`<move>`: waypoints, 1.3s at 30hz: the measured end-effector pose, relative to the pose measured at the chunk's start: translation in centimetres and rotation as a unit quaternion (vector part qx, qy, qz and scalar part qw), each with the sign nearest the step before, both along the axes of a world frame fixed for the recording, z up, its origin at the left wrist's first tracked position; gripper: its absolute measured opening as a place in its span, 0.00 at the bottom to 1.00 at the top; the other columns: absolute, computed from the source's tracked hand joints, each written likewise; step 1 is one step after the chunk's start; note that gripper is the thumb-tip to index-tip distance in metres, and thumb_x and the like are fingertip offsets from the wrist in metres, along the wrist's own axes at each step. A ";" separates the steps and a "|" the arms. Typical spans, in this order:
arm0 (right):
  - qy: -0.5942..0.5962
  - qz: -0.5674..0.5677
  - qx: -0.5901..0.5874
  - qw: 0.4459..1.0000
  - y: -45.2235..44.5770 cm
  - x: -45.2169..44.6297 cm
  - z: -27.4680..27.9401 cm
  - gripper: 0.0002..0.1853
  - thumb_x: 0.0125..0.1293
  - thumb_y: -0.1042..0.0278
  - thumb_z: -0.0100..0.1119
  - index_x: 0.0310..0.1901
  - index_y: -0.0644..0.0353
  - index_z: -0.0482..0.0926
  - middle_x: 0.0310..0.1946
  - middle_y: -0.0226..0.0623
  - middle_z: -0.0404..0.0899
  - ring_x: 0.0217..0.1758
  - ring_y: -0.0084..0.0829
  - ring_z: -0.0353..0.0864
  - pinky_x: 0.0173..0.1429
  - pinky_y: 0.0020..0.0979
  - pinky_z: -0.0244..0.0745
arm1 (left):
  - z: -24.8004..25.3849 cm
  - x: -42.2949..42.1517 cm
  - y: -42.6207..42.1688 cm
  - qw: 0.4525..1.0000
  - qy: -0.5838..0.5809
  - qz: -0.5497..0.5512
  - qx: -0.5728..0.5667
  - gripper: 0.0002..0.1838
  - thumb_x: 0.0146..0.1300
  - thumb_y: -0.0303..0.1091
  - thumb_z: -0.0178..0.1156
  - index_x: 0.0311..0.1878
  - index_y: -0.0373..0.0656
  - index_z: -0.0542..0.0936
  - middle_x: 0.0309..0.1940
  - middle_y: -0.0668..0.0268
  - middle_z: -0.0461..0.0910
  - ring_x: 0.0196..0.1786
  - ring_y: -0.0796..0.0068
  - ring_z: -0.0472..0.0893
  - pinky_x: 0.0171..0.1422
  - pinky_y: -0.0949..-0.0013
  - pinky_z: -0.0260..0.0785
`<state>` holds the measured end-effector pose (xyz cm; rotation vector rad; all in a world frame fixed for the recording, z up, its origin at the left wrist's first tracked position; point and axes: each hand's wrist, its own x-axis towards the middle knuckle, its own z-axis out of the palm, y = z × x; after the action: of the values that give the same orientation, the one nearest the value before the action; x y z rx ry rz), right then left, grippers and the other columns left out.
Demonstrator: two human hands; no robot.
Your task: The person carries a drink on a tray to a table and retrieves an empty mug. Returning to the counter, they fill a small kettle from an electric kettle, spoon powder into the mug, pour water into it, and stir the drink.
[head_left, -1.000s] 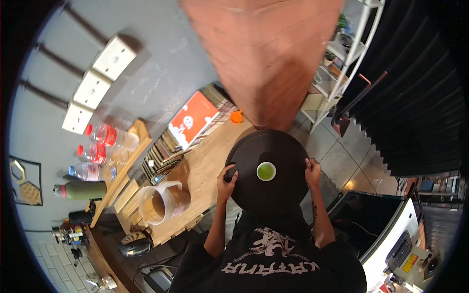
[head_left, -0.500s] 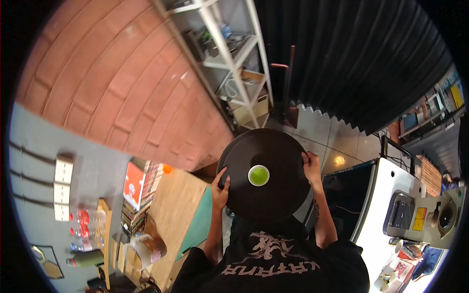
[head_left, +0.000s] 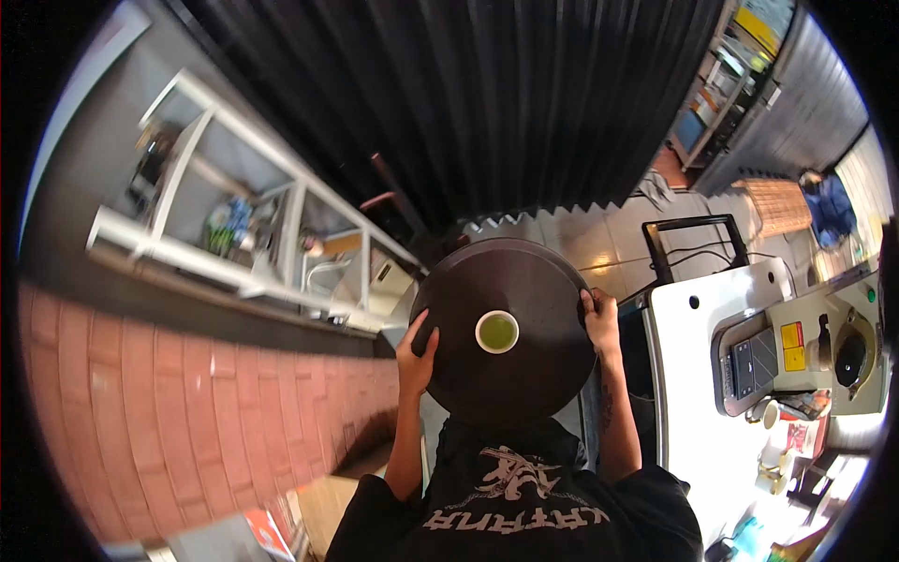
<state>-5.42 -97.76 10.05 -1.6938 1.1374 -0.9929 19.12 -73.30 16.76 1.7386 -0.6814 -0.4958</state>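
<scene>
A round dark serving tray (head_left: 506, 393) is held out in front of my chest. My left hand (head_left: 415, 358) grips its left rim, thumb on top and fingers partly hidden at the edge. On the right rim my right hand (head_left: 601, 320) is closed in the same way, its thumb on the upper face. A small white cup (head_left: 497, 332) of green liquid stands upright near the tray's middle, touched by neither hand.
A white counter (head_left: 684, 375) with a dark device (head_left: 746, 366) and several items runs along my right. Black corrugated sheeting (head_left: 449, 103) rises ahead. A white shelf rack (head_left: 253, 150) and a brick wall (head_left: 206, 421) are on the left. A woven basket (head_left: 775, 207) stands beyond the counter.
My view has turned to the right: shelf and brick wall shifted left, and the wooden table has mostly left the view. Tray and cup stay level in both hands.
</scene>
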 end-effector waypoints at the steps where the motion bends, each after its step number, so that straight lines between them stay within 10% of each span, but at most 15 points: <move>1: 0.025 -0.017 0.021 0.999 -1.1 -0.2 1.4 0.15 0.73 0.69 0.58 0.27 0.64 0.70 0.21 0.22 0.59 0.25 0.16 0.55 0.27 0.29 0.52 | 0.1 1.0 -2.6 1.000 -0.009 -0.021 -0.005 0.23 0.66 0.34 0.65 0.64 0.39 0.77 0.58 0.55 0.80 0.60 0.68 0.78 0.67 0.67 0.67; 6: 0.066 -0.140 0.052 0.987 -7.6 -0.7 -0.6 0.13 0.71 0.64 0.62 0.44 0.67 0.74 0.30 0.32 0.72 0.33 0.21 0.70 0.37 0.26 0.67 | -0.3 6.6 -15.6 0.986 -0.092 -0.139 -0.009 0.24 0.65 0.34 0.67 0.63 0.40 0.78 0.59 0.56 0.80 0.61 0.67 0.78 0.67 0.65 0.67; 8: 0.025 -0.238 -0.040 0.970 -9.7 -0.4 -2.8 0.17 0.69 0.60 0.62 0.42 0.71 0.80 0.36 0.60 0.82 0.43 0.51 0.85 0.45 0.42 0.75 | 0.3 7.9 -20.4 0.981 -0.061 -0.184 -0.009 0.23 0.64 0.34 0.67 0.61 0.39 0.79 0.59 0.57 0.80 0.62 0.66 0.78 0.68 0.64 0.66; 14: 0.102 -0.335 0.123 0.929 -13.3 -0.5 0.3 0.27 0.69 0.56 0.65 0.59 0.68 0.70 0.53 0.49 0.77 0.56 0.37 0.78 0.61 0.35 0.73 | 1.9 9.8 -33.8 0.950 -0.048 -0.307 -0.028 0.22 0.63 0.28 0.67 0.61 0.36 0.78 0.56 0.56 0.81 0.57 0.69 0.79 0.65 0.66 0.68; 19: 0.023 -0.378 0.056 0.924 -17.5 0.0 4.5 0.10 0.71 0.68 0.60 0.38 0.68 0.75 0.23 0.29 0.68 0.31 0.19 0.64 0.34 0.28 0.62 | 0.9 9.7 -43.2 0.923 0.010 -0.385 -0.014 0.22 0.64 0.28 0.67 0.61 0.37 0.78 0.56 0.56 0.81 0.58 0.70 0.79 0.65 0.66 0.68; 25: 0.058 -0.428 0.089 0.897 -23.2 -3.2 4.3 0.16 0.69 0.63 0.63 0.47 0.70 0.77 0.34 0.38 0.80 0.38 0.26 0.77 0.45 0.27 0.72 | 2.1 5.8 -55.0 0.894 0.005 -0.446 -0.029 0.24 0.62 0.27 0.68 0.62 0.38 0.78 0.54 0.59 0.82 0.55 0.74 0.78 0.63 0.69 0.69; 30: 0.037 -0.439 0.113 0.890 -29.8 -6.8 5.2 0.13 0.73 0.63 0.58 0.41 0.68 0.74 0.25 0.37 0.70 0.30 0.25 0.67 0.36 0.31 0.66 | 1.7 1.5 -65.9 0.865 -0.049 -0.499 -0.034 0.21 0.62 0.28 0.69 0.59 0.36 0.80 0.52 0.61 0.82 0.53 0.76 0.78 0.61 0.70 0.69; 33: -0.008 -0.484 0.064 0.872 -32.6 -8.2 5.3 0.11 0.74 0.68 0.53 0.37 0.69 0.69 0.28 0.53 0.71 0.30 0.40 0.67 0.39 0.37 0.68 | 2.3 -2.2 -72.0 0.848 -0.019 -0.528 -0.031 0.21 0.62 0.28 0.69 0.59 0.35 0.80 0.52 0.60 0.83 0.54 0.74 0.78 0.63 0.69 0.69; 39: -0.034 -0.570 0.042 0.820 -37.0 -11.5 5.7 0.13 0.75 0.67 0.53 0.34 0.68 0.68 0.21 0.35 0.58 0.28 0.21 0.57 0.30 0.31 0.58 | 3.9 -9.1 -81.3 0.794 0.004 -0.608 0.007 0.22 0.62 0.27 0.67 0.60 0.36 0.79 0.57 0.57 0.80 0.60 0.69 0.77 0.68 0.66 0.66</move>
<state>-16.91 -134.81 15.74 -0.7543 2.1674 -1.6240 10.01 -154.65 20.66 1.0889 -1.7806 -1.3620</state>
